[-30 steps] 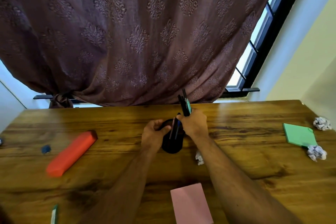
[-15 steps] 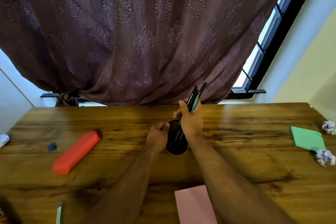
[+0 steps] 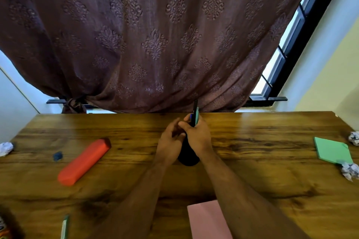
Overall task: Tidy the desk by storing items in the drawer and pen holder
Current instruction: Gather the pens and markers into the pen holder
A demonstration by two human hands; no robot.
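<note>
Curtain [image 3: 155,40] fabric, brown and patterned, is hung beyond both hands, above the far edge of the wooden desk [image 3: 252,161]. A pink paper sheet [image 3: 208,221] is laid on the desk under the right forearm, nearer the viewer than the hands. A red pencil case [image 3: 84,161] is seen well to the left of the left hand [image 3: 169,145], and a green notepad [image 3: 332,150] well to the right of the right hand [image 3: 198,137]. The black pen holder [image 3: 187,156] is stood between the two wrists, mostly hidden by them. The right hand is clamped on a bundle of pens [image 3: 194,114], held upright above the holder. The left hand is set against the right one, fingers curled; whether anything is gripped cannot be told. Crumpled paper balls [image 3: 349,170] lie far to the right.
</note>
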